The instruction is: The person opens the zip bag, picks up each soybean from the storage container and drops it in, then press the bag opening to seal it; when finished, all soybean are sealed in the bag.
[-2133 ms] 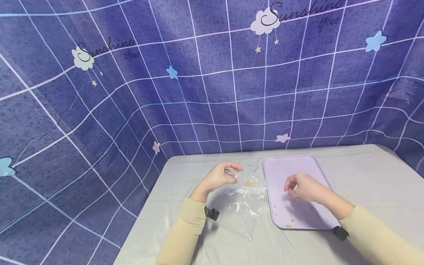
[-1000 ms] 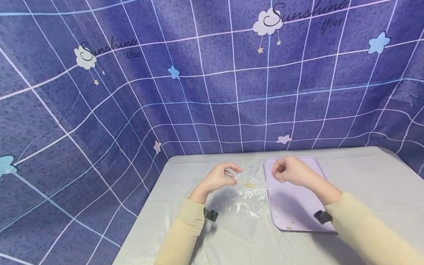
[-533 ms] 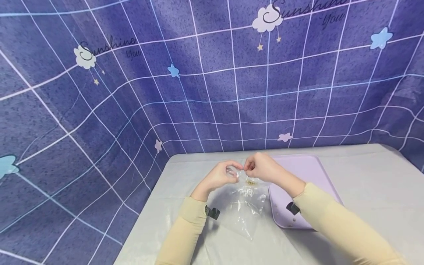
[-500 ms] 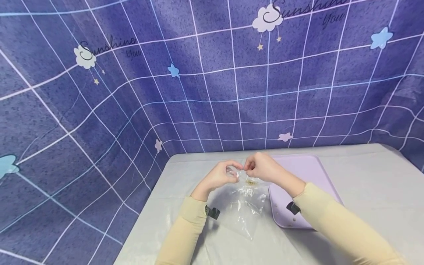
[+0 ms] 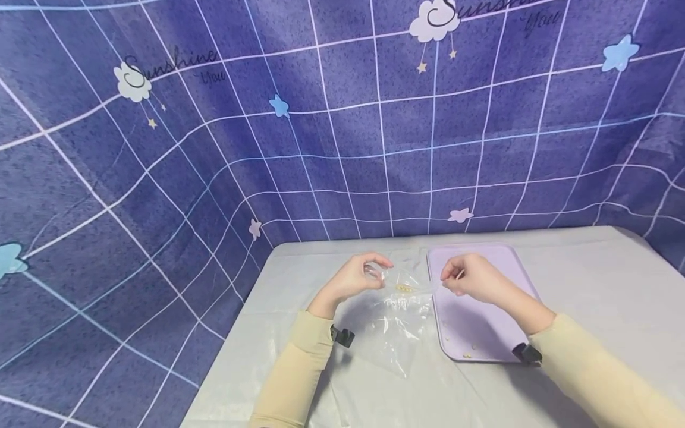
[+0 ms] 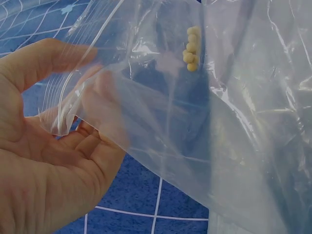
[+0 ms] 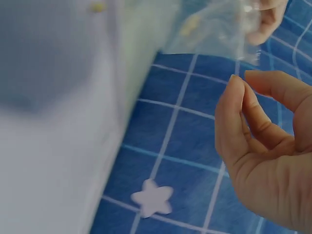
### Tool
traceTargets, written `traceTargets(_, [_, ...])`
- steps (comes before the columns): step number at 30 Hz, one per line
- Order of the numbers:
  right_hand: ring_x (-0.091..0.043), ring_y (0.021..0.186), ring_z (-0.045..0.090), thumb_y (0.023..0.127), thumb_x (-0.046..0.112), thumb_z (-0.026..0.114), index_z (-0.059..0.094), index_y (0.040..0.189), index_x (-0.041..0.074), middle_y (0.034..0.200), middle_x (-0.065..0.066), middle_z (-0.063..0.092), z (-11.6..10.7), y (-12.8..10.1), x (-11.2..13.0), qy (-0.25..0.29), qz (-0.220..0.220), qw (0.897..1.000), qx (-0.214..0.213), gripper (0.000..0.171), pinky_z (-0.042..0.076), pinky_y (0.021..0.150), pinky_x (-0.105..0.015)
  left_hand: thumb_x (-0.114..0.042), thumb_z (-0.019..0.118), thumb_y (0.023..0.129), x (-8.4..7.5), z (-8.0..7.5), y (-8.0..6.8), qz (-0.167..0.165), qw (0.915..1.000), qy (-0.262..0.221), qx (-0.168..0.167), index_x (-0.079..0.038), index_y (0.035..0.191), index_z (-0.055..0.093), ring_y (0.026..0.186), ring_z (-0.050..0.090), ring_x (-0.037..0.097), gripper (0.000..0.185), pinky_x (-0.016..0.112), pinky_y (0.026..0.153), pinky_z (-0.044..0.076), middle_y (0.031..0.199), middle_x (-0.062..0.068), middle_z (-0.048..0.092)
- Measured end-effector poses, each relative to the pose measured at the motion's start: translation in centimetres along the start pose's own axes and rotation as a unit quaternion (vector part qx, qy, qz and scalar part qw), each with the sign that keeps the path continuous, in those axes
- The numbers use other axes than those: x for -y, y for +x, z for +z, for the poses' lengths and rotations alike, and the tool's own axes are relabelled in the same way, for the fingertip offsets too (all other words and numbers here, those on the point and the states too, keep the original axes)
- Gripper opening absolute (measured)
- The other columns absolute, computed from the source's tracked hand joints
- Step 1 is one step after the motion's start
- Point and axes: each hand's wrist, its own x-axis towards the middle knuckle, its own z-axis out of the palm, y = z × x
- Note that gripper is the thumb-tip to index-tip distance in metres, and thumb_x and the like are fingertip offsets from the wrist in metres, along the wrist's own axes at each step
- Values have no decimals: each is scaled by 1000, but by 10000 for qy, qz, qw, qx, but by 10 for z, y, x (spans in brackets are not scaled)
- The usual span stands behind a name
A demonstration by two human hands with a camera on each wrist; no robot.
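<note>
Clear plastic bag (image 5: pixel 398 315) on table (image 5: pixel 588 285), mouth pinched up by left hand (image 5: pixel 355 278); small cluster of yellow beads (image 6: pixel 191 48) inside, near the mouth. Right hand (image 5: pixel 471 278) at 3 o'clock of the bag, over tray (image 5: pixel 503 255), fingertips drawn together; whether a bead is held cannot be told. Keep bag mouth raised and wide; pick single beads off the tray, drop well inside the opening. Loose beads (image 5: pixel 467 354) at tray's 6 o'clock edge. Blue grid cloth (image 5: pixel 214 148) behind, at 12 o'clock. Slack film may fold over the opening.

Long beige sleeves (image 5: pixel 299 368), a black clip (image 5: pixel 342 336) at each cuff
</note>
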Motion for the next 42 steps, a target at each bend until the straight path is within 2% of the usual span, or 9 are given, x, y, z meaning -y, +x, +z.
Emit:
traceTargets(4, [-14,62,60,76,-3,67,70,88,0,75,-3,64,9,-8,-15,79,350,9984,448,13,55,56,-28,11,71,78,-3,-1,1,-33,10000,15,-21,0,120,68,86,64,18,44,33,77,59,115,9,67])
traceTargets(8, [-14,58,58,70,-7,68,70,85,1,71,-2,63,27,-10,-28,177,778,9922,956,17,55,55,-29,11,70,77,-3,0,2,-15,10000,-20,-14,0,120,68,86,65,18,45,33,76,59,114,9,67])
traceTargets(12, [-15,56,59,67,-11,69,69,80,2,67,-4,62,41,-13,-34,60,1153,9868,1138,18,57,54,-30,11,70,77,-3,2,3,23,10000,-34,36,0,120,67,86,65,18,44,33,77,59,115,10,66])
traceTargets(14, [-15,55,60,67,-12,69,68,78,3,67,-3,62,46,-14,-35,-64,1188,9863,1145,18,58,54,-30,11,70,78,-3,3,2,14,10000,-26,50,0,120,67,86,65,18,44,33,77,59,116,9,66])
traceTargets(22, [-13,49,60,65,-12,68,61,68,9,62,1,58,59,-10,-29,-822,815,9890,924,23,52,47,-25,10,71,78,0,3,2,11,10000,46,11,-1,120,68,87,65,18,44,33,79,59,117,9,66])
traceTargets(27, [-15,51,61,66,-12,68,60,67,9,62,-1,59,58,-10,-31,-846,865,9892,827,22,53,48,-25,10,71,78,2,4,4,76,9999,74,50,0,120,68,88,65,18,44,34,80,59,120,10,66])
traceTargets(34, [-16,58,62,68,-5,66,67,75,6,68,-4,66,29,4,-30,-279,878,9946,477,13,55,56,-30,11,71,78,1,4,4,48,10000,-5,38,0,120,68,88,65,18,44,33,79,59,122,13,66])
traceTargets(38, [-16,67,64,75,-5,65,70,84,-1,77,-6,67,10,16,-12,504,771,9957,-5,11,60,65,-30,10,71,78,2,3,3,81,9999,-52,58,1,121,67,90,65,20,44,33,80,59,123,13,65])
traceTargets(42, [-15,71,66,82,-5,66,70,89,-8,79,-9,69,4,25,15,944,307,9940,-450,8,61,67,-28,10,71,77,3,2,2,152,9999,-44,67,1,121,67,92,66,22,44,34,81,59,124,11,65])
